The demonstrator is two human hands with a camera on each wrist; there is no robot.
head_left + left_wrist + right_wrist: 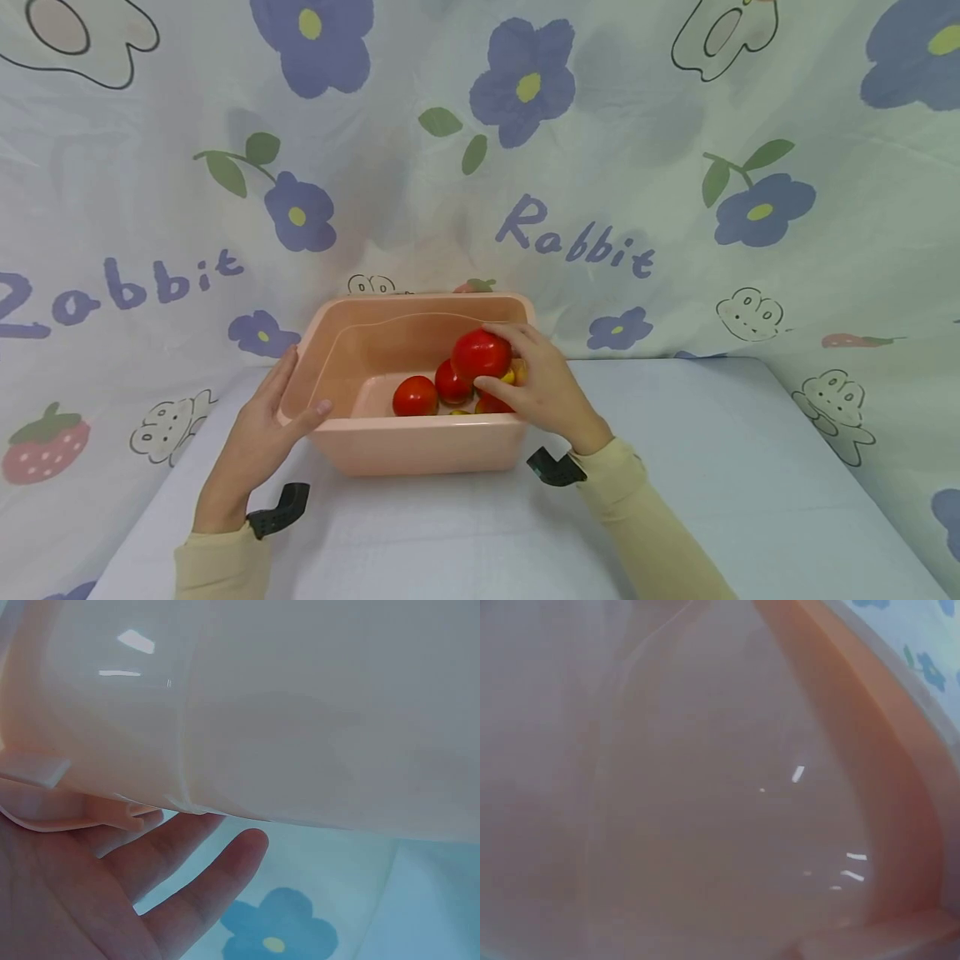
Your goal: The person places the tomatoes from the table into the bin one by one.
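A pink plastic basin (420, 446) stands on the white table, its back close to the patterned cloth. My right hand (551, 383) grips a large red tomato (482, 354) between thumb and fingers, over the basin's right end. Lower in the basin lie a red tomato (415, 396), another tomato (453, 383) and partly hidden red and yellow pieces. At the basin's left end, my left hand (258, 429) rests against the rim, thumb at the front corner. The left wrist view shows its fingers (217, 889) fairly straight beside the basin's outer wall (300, 735).
White cloth with flowers and rabbits (405, 208) hangs behind and beside the table (675, 467). A black wrist strap piece (557, 467) sits at the right wrist, another strap piece (281, 510) at the left. The right wrist view is filled mostly by the basin wall (705, 787).
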